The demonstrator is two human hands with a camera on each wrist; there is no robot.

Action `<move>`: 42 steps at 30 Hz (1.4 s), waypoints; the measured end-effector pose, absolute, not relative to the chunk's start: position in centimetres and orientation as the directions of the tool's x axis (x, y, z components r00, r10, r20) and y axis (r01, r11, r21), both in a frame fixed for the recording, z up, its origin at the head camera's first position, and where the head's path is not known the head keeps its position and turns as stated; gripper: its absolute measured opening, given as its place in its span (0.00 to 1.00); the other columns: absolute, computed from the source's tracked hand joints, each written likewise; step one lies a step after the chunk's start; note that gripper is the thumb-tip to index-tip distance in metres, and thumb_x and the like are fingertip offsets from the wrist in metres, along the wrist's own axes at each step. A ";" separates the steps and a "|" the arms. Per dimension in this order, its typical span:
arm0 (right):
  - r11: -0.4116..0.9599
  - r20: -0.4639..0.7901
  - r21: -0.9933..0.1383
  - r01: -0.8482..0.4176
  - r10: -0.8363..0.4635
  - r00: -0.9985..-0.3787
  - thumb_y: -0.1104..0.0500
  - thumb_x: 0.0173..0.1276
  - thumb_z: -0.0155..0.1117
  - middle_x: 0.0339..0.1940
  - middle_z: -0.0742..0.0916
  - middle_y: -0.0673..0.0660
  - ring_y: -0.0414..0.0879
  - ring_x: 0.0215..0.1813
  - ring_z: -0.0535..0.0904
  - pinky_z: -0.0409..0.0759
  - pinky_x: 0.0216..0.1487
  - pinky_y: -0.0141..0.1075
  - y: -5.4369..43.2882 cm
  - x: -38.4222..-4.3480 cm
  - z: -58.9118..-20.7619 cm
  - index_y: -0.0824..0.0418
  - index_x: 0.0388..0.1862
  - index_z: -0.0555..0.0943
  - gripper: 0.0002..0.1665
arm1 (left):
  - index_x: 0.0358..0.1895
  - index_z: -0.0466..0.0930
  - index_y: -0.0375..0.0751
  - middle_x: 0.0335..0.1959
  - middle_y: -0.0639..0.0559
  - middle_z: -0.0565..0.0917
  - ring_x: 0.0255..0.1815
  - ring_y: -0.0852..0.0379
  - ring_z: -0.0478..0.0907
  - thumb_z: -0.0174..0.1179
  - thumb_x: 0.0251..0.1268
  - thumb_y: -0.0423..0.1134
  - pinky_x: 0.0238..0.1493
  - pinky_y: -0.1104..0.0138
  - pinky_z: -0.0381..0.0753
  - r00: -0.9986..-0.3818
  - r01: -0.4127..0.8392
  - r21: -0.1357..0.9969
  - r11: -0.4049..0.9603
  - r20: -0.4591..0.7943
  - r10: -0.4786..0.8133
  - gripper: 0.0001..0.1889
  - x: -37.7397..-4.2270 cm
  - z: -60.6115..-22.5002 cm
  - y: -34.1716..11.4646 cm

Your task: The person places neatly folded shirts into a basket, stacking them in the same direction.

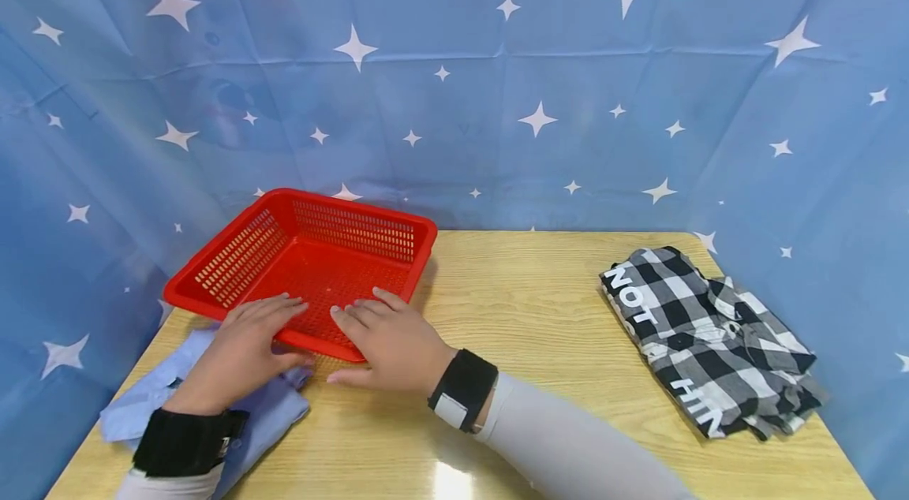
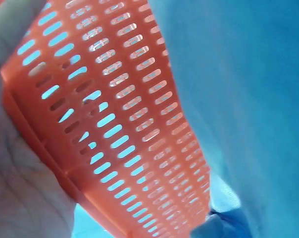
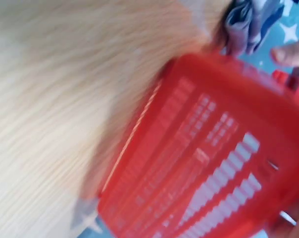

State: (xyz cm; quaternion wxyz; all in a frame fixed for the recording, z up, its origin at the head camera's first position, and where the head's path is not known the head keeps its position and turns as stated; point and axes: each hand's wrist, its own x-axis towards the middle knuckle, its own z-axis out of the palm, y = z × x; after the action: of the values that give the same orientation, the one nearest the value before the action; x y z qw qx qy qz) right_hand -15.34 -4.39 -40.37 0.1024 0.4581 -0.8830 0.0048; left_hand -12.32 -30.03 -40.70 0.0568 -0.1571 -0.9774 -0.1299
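Note:
A red plastic basket (image 1: pixel 323 259) with slotted walls sits at the left of the table. My left hand (image 1: pixel 248 350) lies over its near rim, fingers reaching inside and thumb outside. Beside it, my right hand (image 1: pixel 390 346) straddles the same rim near the front right corner, fingers inside and thumb below. In the left wrist view my palm is close against the basket's slotted wall (image 2: pixel 124 124). The right wrist view is blurred, with the basket (image 3: pixel 199 158) beside parts of my right hand. A light blue folded garment (image 1: pixel 266 413) lies partly hidden under my left forearm.
A black-and-white checked shirt (image 1: pixel 710 342) with white lettering lies folded at the right of the wooden table (image 1: pixel 525 311). A blue curtain (image 1: pixel 454 27) with white stars hangs behind the table and along both sides.

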 end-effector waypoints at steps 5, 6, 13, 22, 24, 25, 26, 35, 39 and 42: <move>0.573 0.224 0.154 -0.805 -0.814 -0.536 0.35 0.76 0.59 0.47 0.92 0.45 0.36 0.47 0.89 0.83 0.50 0.30 -5.9 -14.8 -40.6 0.51 0.61 0.82 0.27 | 0.44 0.88 0.46 0.42 0.52 0.90 0.50 0.46 0.82 0.80 0.52 0.36 0.61 0.42 0.71 -0.923 0.374 0.224 0.900 0.189 0.336 0.15 -12.7 -40.4 -30.1; 0.569 0.238 0.184 -0.801 -0.817 -0.526 0.39 0.76 0.61 0.41 0.93 0.44 0.35 0.41 0.89 0.81 0.44 0.28 -6.0 -14.8 -40.8 0.50 0.54 0.84 0.20 | 0.41 0.87 0.48 0.38 0.56 0.89 0.46 0.49 0.82 0.79 0.52 0.34 0.58 0.44 0.71 -0.919 0.382 0.222 0.897 0.193 0.344 0.14 -12.8 -40.4 -30.2; 0.556 0.289 0.284 -0.782 -0.827 -0.483 0.51 0.71 0.66 0.22 0.87 0.41 0.34 0.26 0.83 0.70 0.28 0.27 -6.3 -14.6 -41.2 0.48 0.32 0.78 0.08 | 0.34 0.84 0.54 0.29 0.66 0.82 0.36 0.59 0.75 0.79 0.51 0.33 0.49 0.53 0.69 -0.908 0.404 0.208 0.891 0.213 0.362 0.14 -12.8 -40.7 -30.8; 0.570 0.254 0.254 -0.781 -0.819 -0.515 0.46 0.71 0.69 0.25 0.89 0.41 0.34 0.27 0.83 0.68 0.32 0.26 -5.0 -14.8 -41.3 0.47 0.35 0.80 0.10 | 0.31 0.82 0.55 0.27 0.63 0.82 0.36 0.59 0.74 0.78 0.53 0.34 0.51 0.52 0.69 -0.909 0.406 0.247 0.880 0.210 0.360 0.14 -12.7 -40.5 -29.9; 0.574 0.244 0.248 -0.780 -0.816 -0.523 0.44 0.70 0.70 0.27 0.90 0.41 0.34 0.29 0.84 0.69 0.33 0.27 -4.2 -14.8 -41.3 0.48 0.37 0.80 0.12 | 0.33 0.83 0.55 0.28 0.62 0.84 0.37 0.58 0.75 0.77 0.53 0.34 0.51 0.52 0.69 -0.913 0.398 0.254 0.881 0.204 0.354 0.12 -12.7 -40.5 -29.7; 0.576 0.240 0.243 -0.781 -0.815 -0.527 0.43 0.70 0.71 0.27 0.90 0.42 0.35 0.30 0.85 0.69 0.34 0.27 -3.6 -14.8 -41.3 0.48 0.36 0.80 0.13 | 0.34 0.84 0.54 0.29 0.62 0.84 0.38 0.58 0.76 0.77 0.54 0.34 0.52 0.52 0.70 -0.914 0.395 0.254 0.883 0.202 0.351 0.12 -12.7 -40.5 -29.7; 0.576 0.237 0.234 -0.783 -0.815 -0.529 0.43 0.69 0.72 0.27 0.90 0.42 0.35 0.31 0.85 0.69 0.35 0.27 -3.0 -14.8 -41.4 0.48 0.36 0.80 0.13 | 0.35 0.85 0.53 0.30 0.62 0.85 0.39 0.57 0.77 0.77 0.54 0.34 0.52 0.52 0.70 -0.915 0.393 0.253 0.884 0.203 0.348 0.11 -12.7 -40.5 -29.6; 0.538 0.300 0.084 -0.839 -0.816 -0.494 0.50 0.67 0.75 0.18 0.80 0.43 0.36 0.25 0.77 0.73 0.43 0.31 3.9 -15.7 -41.9 0.51 0.30 0.77 0.15 | 0.39 0.87 0.50 0.41 0.54 0.90 0.50 0.46 0.85 0.76 0.57 0.31 0.57 0.47 0.79 -0.915 0.378 0.202 0.904 0.233 0.330 0.11 -12.1 -40.4 -29.4; 0.526 0.346 0.050 -0.849 -0.807 -0.479 0.51 0.63 0.79 0.17 0.76 0.43 0.37 0.24 0.75 0.75 0.44 0.33 6.8 -16.3 -42.3 0.51 0.28 0.76 0.17 | 0.40 0.86 0.48 0.43 0.50 0.91 0.52 0.44 0.87 0.77 0.56 0.33 0.59 0.44 0.82 -0.913 0.374 0.167 0.912 0.239 0.330 0.11 -12.1 -40.5 -28.7; 0.520 0.375 0.048 -0.853 -0.801 -0.467 0.51 0.60 0.81 0.19 0.78 0.44 0.38 0.26 0.76 0.76 0.44 0.34 8.7 -16.5 -42.4 0.52 0.30 0.77 0.18 | 0.40 0.86 0.46 0.42 0.50 0.91 0.50 0.45 0.88 0.77 0.55 0.33 0.58 0.46 0.85 -0.904 0.390 0.140 0.910 0.243 0.350 0.11 -12.4 -40.6 -27.7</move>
State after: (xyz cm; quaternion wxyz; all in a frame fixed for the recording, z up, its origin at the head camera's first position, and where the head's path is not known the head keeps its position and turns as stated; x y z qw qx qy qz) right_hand -16.48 8.71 -42.44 0.1780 0.4844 -0.8534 0.0731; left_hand -12.39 -27.67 -40.65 0.1069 -0.1907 -0.9714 -0.0932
